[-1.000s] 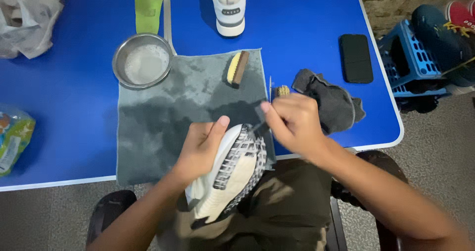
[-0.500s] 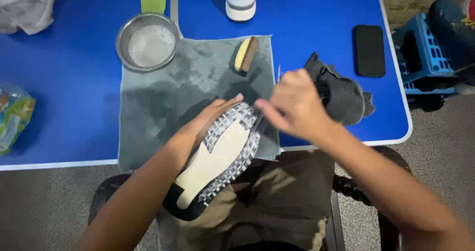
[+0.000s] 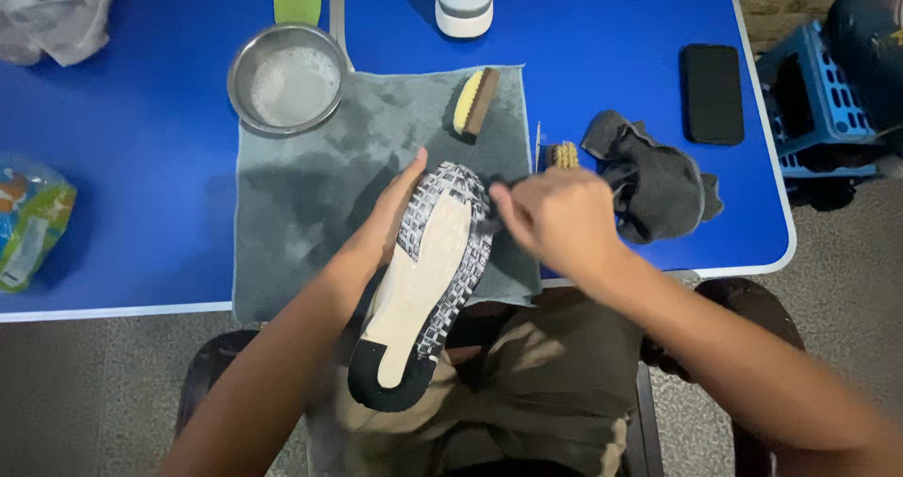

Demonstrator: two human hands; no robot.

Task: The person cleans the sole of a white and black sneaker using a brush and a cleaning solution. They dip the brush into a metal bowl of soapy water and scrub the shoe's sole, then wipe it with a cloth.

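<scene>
just at the front of the upturned shoe (image 3: 428, 289), the fingers (image 3: 513, 215) of the right hand (image 3: 557, 221) are curled together around a small dark tool whose shape cannot be made out, its tip touching the sole's edge near the toe. on the other side the left hand (image 3: 386, 228) wraps the shoe's side, fingers pressed along the rim and thumb lying beside the patterned tread. the shoe lies sole up, toe over the near edge of the grey towel (image 3: 310, 204), heel out over the person's lap. its sole is pale in the middle, with a black and white chequered border and a black heel patch.

the towel is spread on the blue table (image 3: 141, 157) and looks damp in patches. a yellow-bristled brush (image 3: 475, 101) lies on the towel's far right corner. a metal bowl (image 3: 287, 80) of foamy water sits at the towel's far left corner. just beyond the right hand, a second small brush (image 3: 563, 154) rests on the table beside a crumpled dark grey cloth (image 3: 654, 181). a black phone (image 3: 712, 93) lies further right, and another white shoe (image 3: 465, 2) stands at the far edge. a plastic bag (image 3: 56, 11) sits in the far left corner.
</scene>
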